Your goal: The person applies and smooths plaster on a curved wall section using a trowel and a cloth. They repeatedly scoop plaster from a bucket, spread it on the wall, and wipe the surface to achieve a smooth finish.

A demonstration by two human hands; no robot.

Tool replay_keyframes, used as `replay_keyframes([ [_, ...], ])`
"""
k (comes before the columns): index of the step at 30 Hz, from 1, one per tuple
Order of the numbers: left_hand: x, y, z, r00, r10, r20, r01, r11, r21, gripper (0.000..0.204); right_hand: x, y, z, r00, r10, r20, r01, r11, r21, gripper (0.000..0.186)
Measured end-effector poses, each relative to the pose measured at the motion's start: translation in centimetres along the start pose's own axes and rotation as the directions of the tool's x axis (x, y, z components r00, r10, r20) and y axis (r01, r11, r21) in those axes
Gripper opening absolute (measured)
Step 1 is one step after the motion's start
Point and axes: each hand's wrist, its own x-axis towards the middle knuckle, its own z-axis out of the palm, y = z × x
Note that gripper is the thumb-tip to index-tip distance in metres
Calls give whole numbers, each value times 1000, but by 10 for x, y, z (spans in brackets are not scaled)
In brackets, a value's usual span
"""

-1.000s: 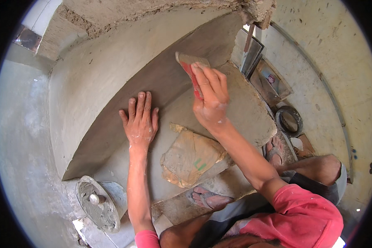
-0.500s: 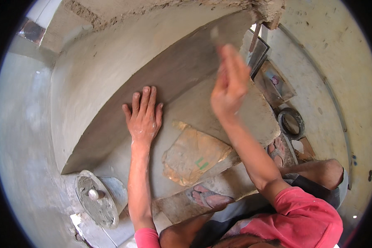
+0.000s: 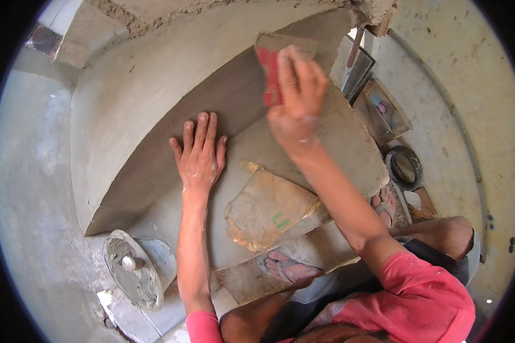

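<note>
My left hand (image 3: 199,154) lies flat, fingers spread, against the grey cement-coated vertical face (image 3: 166,154) below a curved edge. It holds nothing. Farther right, my right hand (image 3: 300,94) is closed around a red-handled scraper (image 3: 272,77), whose wide grey blade is smeared by motion near the top of that same face. Whether the blade touches the cement I cannot tell. Beneath both hands is a flat grey ledge (image 3: 337,143). A worn brown paper sheet (image 3: 269,208) with a green mark lies on it, between my forearms.
At the lower left stands a tilted bucket (image 3: 160,266) holding grey mortar and a rounded knob. My sandalled feet rest near the ledge's front edge. To the right are a wooden tray (image 3: 403,123), a black ring (image 3: 404,168) and a dark framed panel (image 3: 360,74).
My right hand has swung left and slightly toward the top of the view, and the scraper's red handle now shows. The left hand stays almost in place on the cement.
</note>
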Motion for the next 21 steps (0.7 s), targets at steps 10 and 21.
replay_keyframes([
  [10,6,5,-11,998,-57,1,57,998,-32,63,1,11,-21,913,399,-84,-361,888,286,50],
  [21,10,5,-19,1000,-28,-10,28,999,-37,67,2,-32,-28,998,62,-8,-59,970,238,59],
])
